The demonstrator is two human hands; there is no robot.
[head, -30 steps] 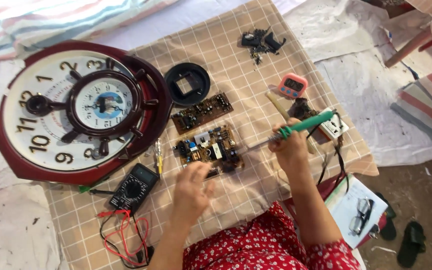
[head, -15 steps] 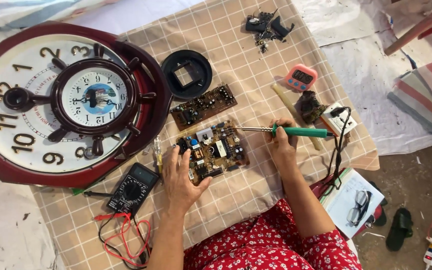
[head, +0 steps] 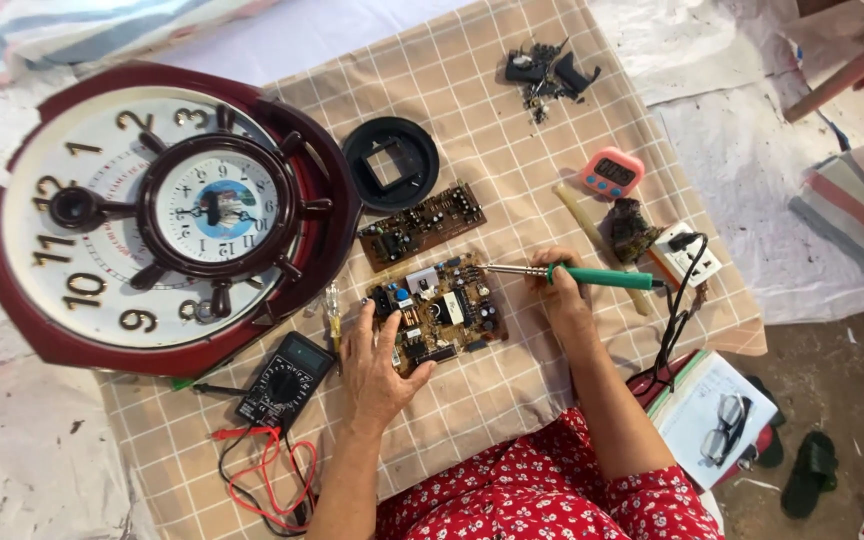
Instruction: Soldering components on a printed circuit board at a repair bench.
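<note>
Right hand (head: 562,295) grip clamped on green-handled soldering iron (head: 577,275); left hand (head: 377,360) flat, grip apart, steadying brown populated circuit board (head: 437,312) mid-cloth. Risk: hot tip burning nearby fingers.

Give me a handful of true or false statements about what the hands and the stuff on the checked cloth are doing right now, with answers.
1. The right hand holds a green-handled soldering iron. True.
2. The left hand rests on the multimeter. False: it rests on the near circuit board; the multimeter lies beside it.
3. The iron's tip points toward the near circuit board. True.
4. The pink timer lies on the wall clock. False: it lies on the checked cloth, far from the clock.
5. A second circuit board lies beyond the first. True.
</note>
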